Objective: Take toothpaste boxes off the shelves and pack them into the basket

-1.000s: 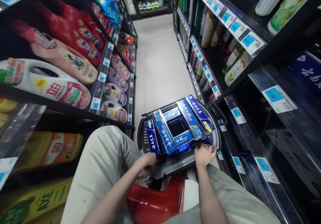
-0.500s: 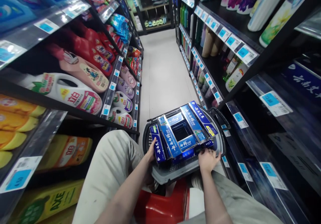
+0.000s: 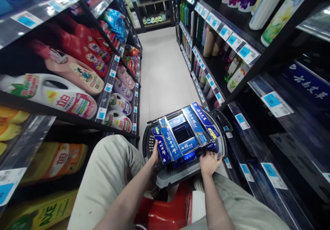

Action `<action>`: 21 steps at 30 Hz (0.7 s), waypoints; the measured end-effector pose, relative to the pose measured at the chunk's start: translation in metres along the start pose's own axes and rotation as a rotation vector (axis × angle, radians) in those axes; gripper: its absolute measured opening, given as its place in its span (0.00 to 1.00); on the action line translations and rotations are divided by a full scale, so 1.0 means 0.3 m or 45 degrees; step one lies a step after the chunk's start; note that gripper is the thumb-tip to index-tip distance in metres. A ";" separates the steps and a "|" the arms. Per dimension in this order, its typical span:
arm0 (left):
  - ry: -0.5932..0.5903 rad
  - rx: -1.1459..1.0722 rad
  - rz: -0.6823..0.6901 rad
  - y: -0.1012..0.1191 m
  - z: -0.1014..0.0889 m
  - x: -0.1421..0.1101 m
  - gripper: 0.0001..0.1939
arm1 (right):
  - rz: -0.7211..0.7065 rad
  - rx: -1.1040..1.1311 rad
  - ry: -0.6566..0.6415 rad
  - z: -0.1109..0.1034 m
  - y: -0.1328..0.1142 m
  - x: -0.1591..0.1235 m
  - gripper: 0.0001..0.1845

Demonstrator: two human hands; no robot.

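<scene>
A stack of blue toothpaste boxes [image 3: 192,125], laid crosswise around a dark square gap, sits in a grey and black shopping basket [image 3: 177,177] between my knees. My left hand [image 3: 154,156] grips the left side of the stack, its thumb along the outer dark blue toothpaste box [image 3: 162,147]; its other fingers are mostly hidden. At the near right corner, my right hand [image 3: 210,163] has its fingers curled against the lower boxes, with their tips partly hidden.
Detergent bottles [image 3: 62,98] line the left shelves. On the right, shelves [image 3: 229,39] hold tall bottles, and more toothpaste boxes [image 3: 309,82] sit nearer. The aisle floor [image 3: 165,68] runs ahead to a rack with slippers [image 3: 154,19]. Below me is something red and glossy [image 3: 162,211].
The view has shifted slightly, so the shelves and basket appear a little farther left. Both hands stay at the stack, with the right hand's fingers slightly more spread.
</scene>
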State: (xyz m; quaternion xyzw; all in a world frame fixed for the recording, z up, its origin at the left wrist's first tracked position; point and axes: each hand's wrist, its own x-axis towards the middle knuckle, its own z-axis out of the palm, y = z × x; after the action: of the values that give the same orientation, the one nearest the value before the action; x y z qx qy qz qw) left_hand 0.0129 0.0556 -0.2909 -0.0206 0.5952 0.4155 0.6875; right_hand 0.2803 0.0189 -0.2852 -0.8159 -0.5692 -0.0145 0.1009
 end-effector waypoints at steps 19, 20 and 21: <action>-0.099 0.460 0.071 0.252 0.094 0.159 0.35 | 0.411 0.018 0.046 -0.018 -0.223 -0.067 0.14; -0.090 0.516 0.090 0.268 0.104 0.167 0.35 | 0.441 0.008 0.038 -0.018 -0.236 -0.067 0.14; -0.076 0.575 0.115 0.285 0.113 0.172 0.35 | 0.467 -0.004 0.026 -0.019 -0.248 -0.067 0.14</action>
State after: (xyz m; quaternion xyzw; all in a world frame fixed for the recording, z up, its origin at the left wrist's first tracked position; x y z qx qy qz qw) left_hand -0.0137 0.1573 -0.2843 0.1728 0.6529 0.3025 0.6726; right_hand 0.2044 0.0241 -0.2715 -0.9059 -0.4099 -0.0050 0.1064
